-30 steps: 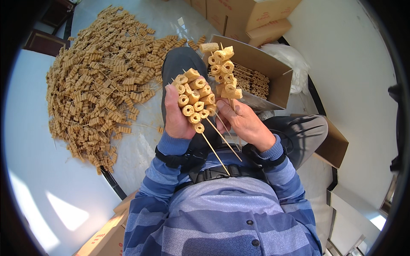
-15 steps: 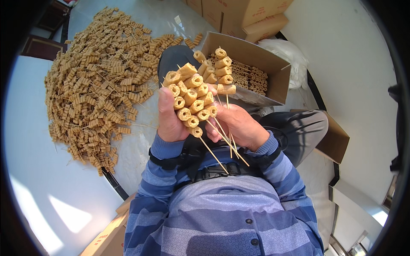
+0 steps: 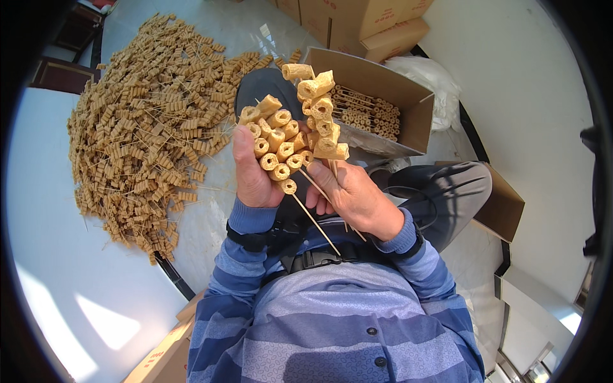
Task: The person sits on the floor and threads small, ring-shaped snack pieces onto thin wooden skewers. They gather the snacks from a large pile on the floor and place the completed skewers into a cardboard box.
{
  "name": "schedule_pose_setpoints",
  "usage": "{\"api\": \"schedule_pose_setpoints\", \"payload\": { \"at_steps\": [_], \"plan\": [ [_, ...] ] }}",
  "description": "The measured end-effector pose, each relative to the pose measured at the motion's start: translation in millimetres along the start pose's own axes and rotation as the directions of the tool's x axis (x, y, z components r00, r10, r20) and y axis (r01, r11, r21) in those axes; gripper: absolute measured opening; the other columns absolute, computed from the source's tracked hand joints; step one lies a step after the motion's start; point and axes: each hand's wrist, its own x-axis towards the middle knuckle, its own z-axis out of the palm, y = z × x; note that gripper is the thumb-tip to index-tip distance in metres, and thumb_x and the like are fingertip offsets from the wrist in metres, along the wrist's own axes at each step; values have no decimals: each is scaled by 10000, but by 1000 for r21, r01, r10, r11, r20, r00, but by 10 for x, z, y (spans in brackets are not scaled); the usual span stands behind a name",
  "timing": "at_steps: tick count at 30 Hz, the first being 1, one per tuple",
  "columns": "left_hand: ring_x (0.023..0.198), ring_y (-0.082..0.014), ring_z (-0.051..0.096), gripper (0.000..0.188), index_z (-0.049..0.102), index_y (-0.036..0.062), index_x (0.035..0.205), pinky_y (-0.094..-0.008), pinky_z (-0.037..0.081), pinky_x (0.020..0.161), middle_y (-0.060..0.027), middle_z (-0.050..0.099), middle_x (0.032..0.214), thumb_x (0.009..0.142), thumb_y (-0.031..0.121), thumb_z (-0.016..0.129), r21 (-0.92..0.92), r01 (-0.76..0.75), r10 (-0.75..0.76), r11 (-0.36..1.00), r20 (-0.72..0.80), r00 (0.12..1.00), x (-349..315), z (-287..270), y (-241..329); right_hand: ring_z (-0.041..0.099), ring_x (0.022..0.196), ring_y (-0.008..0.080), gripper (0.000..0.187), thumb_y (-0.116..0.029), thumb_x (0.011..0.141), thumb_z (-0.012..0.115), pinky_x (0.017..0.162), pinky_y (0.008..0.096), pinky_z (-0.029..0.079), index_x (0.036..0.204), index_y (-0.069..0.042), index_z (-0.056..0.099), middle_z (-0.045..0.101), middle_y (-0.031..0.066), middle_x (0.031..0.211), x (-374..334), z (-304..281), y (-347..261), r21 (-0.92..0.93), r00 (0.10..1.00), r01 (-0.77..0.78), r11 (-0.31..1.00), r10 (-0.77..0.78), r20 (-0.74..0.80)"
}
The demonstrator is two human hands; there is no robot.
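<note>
My left hand (image 3: 255,172) is closed round a bunch of skewers (image 3: 276,140), each threaded with short, hollow, tan fried rolls. Their ends face up toward me, and a bare stick slants down from the lowest roll. Beside it my right hand (image 3: 361,198) grips more sticks below their rolls, with a skewered column of rolls (image 3: 322,112) standing up above the fingers. The two bunches touch or nearly touch in the middle. The fingers of my left hand are mostly hidden behind the rolls.
A large heap of similar skewers (image 3: 140,121) covers the floor at the left. Ahead to the right, an open cardboard box (image 3: 415,121) holds rows of packed skewers. Clear plastic (image 3: 440,89) lies next to it. Closed cartons (image 3: 338,22) stand behind; another box (image 3: 501,204) is by my right knee.
The skewers in my right hand have tipped more upright and risen, and my right hand has shifted slightly right and turned. My left hand with its bunch has moved only a little.
</note>
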Motion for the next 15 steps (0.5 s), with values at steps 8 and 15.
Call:
{"api": "schedule_pose_setpoints", "payload": {
  "at_steps": [8, 15],
  "plan": [
    [981, -271, 690, 713, 544, 17, 1274, -376, 587, 845, -192, 682, 1097, 995, 656, 393, -86, 37, -33, 996, 47, 998, 23, -50, 5, 602, 583, 159, 366, -335, 1099, 397, 587, 322, 518, 1105, 8, 526, 623, 64, 677, -34, 36, -3, 76, 1000, 1, 997, 1, -29],
    [1008, -281, 684, 701, 534, 3, 1292, -390, 583, 869, -195, 667, 1144, 998, 628, 414, -72, 55, -50, 996, 69, 996, 12, -40, 28, 621, 624, 169, 408, -390, 1101, 367, 625, 342, 521, 1145, -32, 556, 636, 61, 704, -58, -67, 81, -23, 999, 47, 999, -47, 21]
  ]
}}
